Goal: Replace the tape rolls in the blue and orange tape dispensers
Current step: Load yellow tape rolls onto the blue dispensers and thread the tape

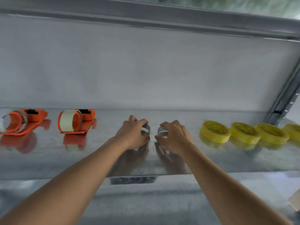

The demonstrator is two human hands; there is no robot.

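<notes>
we see both hands on the metal shelf point(227, 161), mid-span. left hand point(132, 133) curls round a clear tape roll point(146, 129); right hand point(174, 135) curls round a second clear roll point(162, 131). the two rolls sit just beside each other, apart. two orange tape dispensers lie at left: one near the edge point(19, 121), one nearer the hands point(76, 120), each with a roll on it. yellow tape rolls point(215, 131) line up at right.

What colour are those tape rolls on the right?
Yellow tape rolls, clearest in the head view.
</notes>
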